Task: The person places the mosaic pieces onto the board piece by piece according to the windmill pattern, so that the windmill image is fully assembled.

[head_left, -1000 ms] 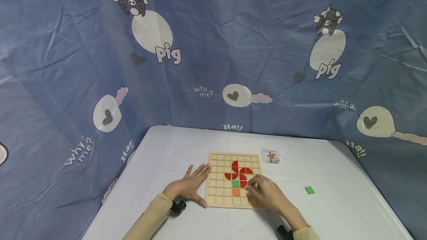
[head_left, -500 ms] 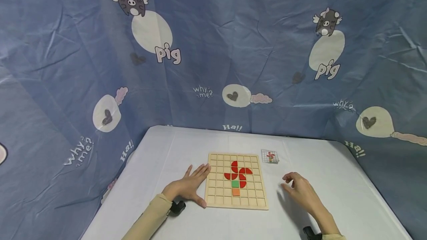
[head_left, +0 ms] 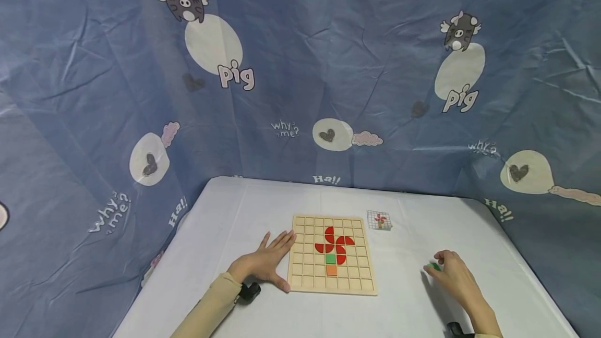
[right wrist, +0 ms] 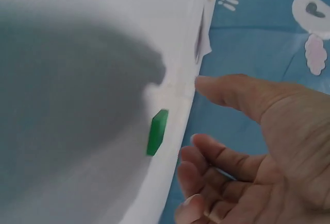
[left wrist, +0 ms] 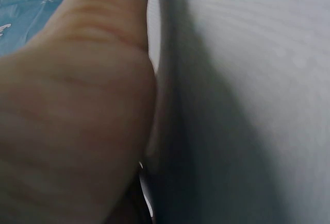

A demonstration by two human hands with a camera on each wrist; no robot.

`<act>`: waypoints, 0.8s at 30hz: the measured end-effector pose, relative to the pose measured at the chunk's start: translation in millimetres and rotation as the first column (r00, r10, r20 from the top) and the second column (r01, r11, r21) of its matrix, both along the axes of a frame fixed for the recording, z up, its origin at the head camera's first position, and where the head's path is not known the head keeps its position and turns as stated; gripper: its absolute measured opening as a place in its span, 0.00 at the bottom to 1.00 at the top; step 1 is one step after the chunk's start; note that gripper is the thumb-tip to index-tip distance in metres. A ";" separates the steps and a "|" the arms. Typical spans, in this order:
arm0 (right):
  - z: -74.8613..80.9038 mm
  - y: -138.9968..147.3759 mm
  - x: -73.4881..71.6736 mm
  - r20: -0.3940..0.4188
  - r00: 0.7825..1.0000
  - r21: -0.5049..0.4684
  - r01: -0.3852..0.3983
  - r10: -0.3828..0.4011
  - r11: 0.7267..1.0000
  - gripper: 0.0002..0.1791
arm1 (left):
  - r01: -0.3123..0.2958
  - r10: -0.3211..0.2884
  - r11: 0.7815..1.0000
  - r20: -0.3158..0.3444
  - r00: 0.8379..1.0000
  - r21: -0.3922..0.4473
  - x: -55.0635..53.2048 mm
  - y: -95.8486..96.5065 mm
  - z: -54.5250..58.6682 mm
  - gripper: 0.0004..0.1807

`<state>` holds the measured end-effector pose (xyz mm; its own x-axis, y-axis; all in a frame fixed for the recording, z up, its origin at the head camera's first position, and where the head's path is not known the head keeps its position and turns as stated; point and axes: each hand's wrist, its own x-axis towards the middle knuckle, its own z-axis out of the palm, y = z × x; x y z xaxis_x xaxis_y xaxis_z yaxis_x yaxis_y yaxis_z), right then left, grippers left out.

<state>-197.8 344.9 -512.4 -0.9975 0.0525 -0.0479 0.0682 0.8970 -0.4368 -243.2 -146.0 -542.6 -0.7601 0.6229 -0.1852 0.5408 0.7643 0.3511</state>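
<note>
My left hand [head_left: 264,262] lies with spread fingers along the left edge of a wooden grid board [head_left: 305,271], fingertips and thumb against it. On the board, red rounded pieces [head_left: 341,260] form a pinwheel shape, with a green square [head_left: 331,258] and an orange square [head_left: 331,270] below. Off to the right, my right hand [head_left: 454,276] hovers over a loose green tile [right wrist: 157,133] on the table. Its thumb and bent fingers stand apart, and the right wrist view shows the tile free of them. The left wrist view holds mostly the palm and wrist.
A small pattern card [head_left: 379,220] with a printed pinwheel lies beyond the board's upper right corner. The white table [head_left: 263,207] ends against a blue printed cloth [head_left: 291,160] at the back and sides.
My right hand has moved right, from the board across the table to the loose green tile, leaving the board's right part uncovered. The left hand has stayed in place.
</note>
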 end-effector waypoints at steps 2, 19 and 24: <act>-1.7 3.1 -1.2 0.030 0.999 0.000 0.024 -0.024 1.000 0.34 | 0.002 -0.002 1.000 0.001 1.000 0.001 -0.1 -0.1 0.3 0.75; -15.2 7.0 -8.8 0.066 0.992 -0.035 0.109 -0.107 0.993 0.19 | 0.010 -0.010 1.000 -0.008 1.000 -0.007 -2.8 -1.1 -4.6 0.75; -13.7 8.6 -8.5 0.080 0.992 -0.041 0.101 -0.098 0.994 0.17 | 0.011 -0.011 1.000 -0.007 1.000 -0.003 -2.4 -1.1 -4.6 0.75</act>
<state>-206.3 353.6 -526.1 -0.9806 0.1473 -0.1297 0.1914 0.8636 -0.4664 -245.7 -147.2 -547.2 -0.7547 0.6303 -0.1822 0.5512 0.7597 0.3450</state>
